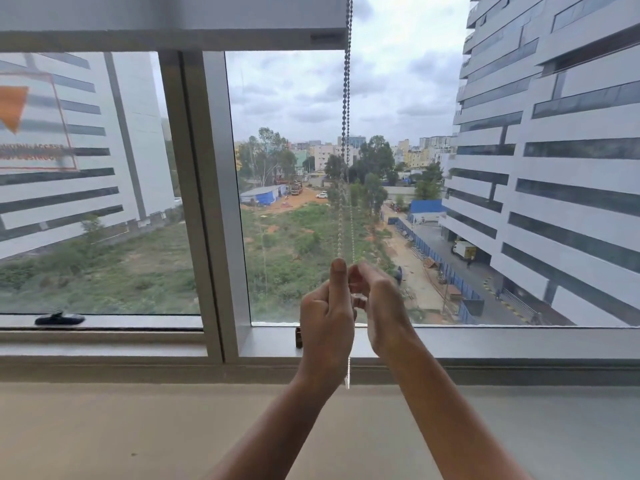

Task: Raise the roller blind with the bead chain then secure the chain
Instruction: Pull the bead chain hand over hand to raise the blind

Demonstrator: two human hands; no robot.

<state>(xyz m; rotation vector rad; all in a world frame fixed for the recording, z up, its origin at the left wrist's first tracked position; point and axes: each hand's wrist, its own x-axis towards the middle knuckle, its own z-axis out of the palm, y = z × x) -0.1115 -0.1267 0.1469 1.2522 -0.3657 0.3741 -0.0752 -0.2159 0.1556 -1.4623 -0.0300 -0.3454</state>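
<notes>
The roller blind [166, 15] hangs high, its grey bottom bar [173, 39] crossing the top left of the window. A bead chain [346, 109] drops in two strands from the top edge, right of the blind's end, down to my hands. My left hand [327, 317] is closed around the left strand, thumb pointing up. My right hand [379, 303] pinches the right strand beside it, fingers curled. The two hands touch. The chain's lower loop [347, 377] dangles below my left wrist, in front of the sill.
A grey window mullion [211, 202] stands left of my hands. A small brown fitting [298, 338] sits on the window frame just left of my left hand. A dark window handle [59, 319] lies at the lower left. The beige sill [138, 427] spreads below.
</notes>
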